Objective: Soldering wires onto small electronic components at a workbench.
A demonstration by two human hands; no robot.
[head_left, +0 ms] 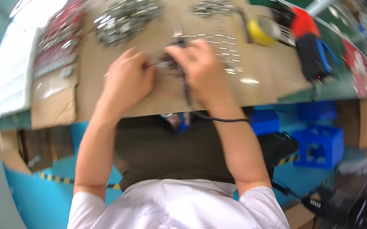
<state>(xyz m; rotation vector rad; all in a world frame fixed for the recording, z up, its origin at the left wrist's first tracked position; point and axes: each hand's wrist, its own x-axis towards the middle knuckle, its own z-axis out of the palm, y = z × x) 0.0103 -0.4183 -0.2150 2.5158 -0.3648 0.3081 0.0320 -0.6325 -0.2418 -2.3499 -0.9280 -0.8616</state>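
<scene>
My left hand (129,77) rests over the brown work surface (98,70), its fingers curled and pinched together beside some small dark and shiny parts (165,64). What it holds is too blurred to name. Close by on its right, my right hand (203,71) is closed around a dark corded hand tool (180,42). Blur hides the tool's exact kind. Its black cord (217,119) drops below the hand and crosses my right forearm. Just beyond the right hand, small silvery pieces (222,45) lie in loose rows.
Silvery parts form a large heap (127,16) at far left and a smaller pile (212,7) at the back. A red tray of parts (60,34) stands left. Rightward are a yellow roll (262,31) and a black-and-blue box (314,56). Blue stools (318,145) stand below.
</scene>
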